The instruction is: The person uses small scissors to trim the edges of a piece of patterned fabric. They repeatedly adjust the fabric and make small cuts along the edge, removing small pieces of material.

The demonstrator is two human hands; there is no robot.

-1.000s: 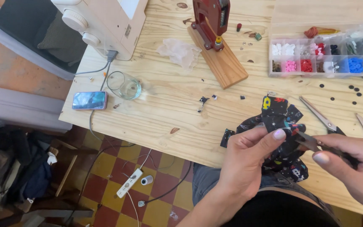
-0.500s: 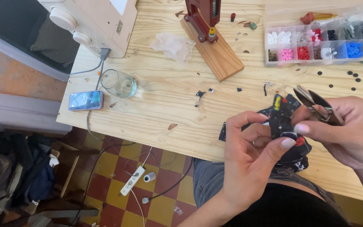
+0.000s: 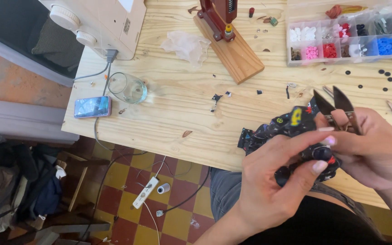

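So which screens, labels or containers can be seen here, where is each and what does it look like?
Phone: flat at the table's left edge, pink-cased, screen lit bluish.
Compartment box: top right, clear plastic, holding white, pink, red, blue and black buttons.
Label: small dark rectangle on the cream sewing machine, top left.

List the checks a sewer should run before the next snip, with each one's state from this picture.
1. Cloth pinched firmly in left hand: ok.
2. Snips held in right hand: ok.
3. Blades open, tips pointing away from the body: ok.
4. Fingertips clear of the blades: ok, the blades stand above the fingers.
5. Thread to cut in sight: cannot tell, hidden among the fingers.
6. Table near the hands free of clutter: not ok, scraps and loose buttons lie about.
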